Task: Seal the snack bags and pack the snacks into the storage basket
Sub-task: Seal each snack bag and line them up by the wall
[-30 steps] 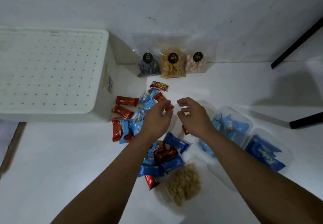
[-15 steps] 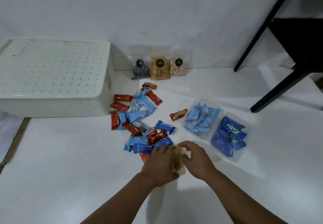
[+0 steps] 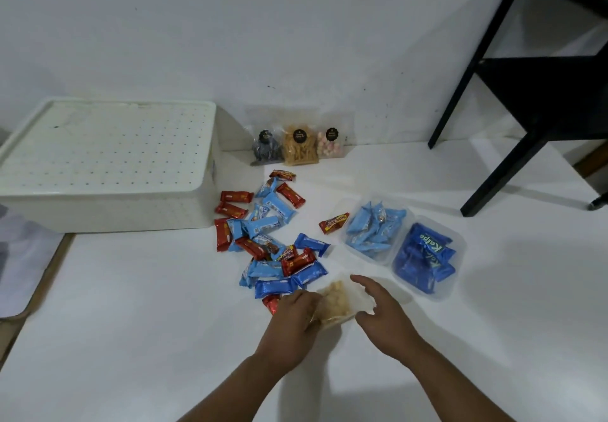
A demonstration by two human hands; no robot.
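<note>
Hands meet over a clear snack bag (image 3: pixel 339 303) of pale puffed pieces, low in the middle of the white floor (image 3: pixel 131 323). The left hand (image 3: pixel 292 318) has its fingers curled around the bag's left edge, gripping the plastic. The right hand (image 3: pixel 383 314) is spread wide — index finger stretched out above the bag, thumb near its lower right corner — and whether it actually touches the plastic cannot be told.

Just beyond the bag lies a loose heap of red and blue wrapped bars (image 3: pixel 266 230), some overlapping; the nearest blue ones sit right beside the left hand's knuckles. One red bar (image 3: pixel 334 223) lies apart, between the heap and two clear tubs. The nearer-left tub (image 3: pixel 375 229) holds light blue packets, and the tub touching it on the right (image 3: pixel 424 258) holds dark blue ones.

Against the wall stand three small clear pouches with black round labels: a dark one (image 3: pixel 266 148), one with orange sticks (image 3: pixel 300 149) and one with pink and white bits (image 3: pixel 330 145). To the left sits the white basket (image 3: pixel 108 165) with its dotted lid on, next to the heap. A black table frame (image 3: pixel 526 92) stands far right
</note>
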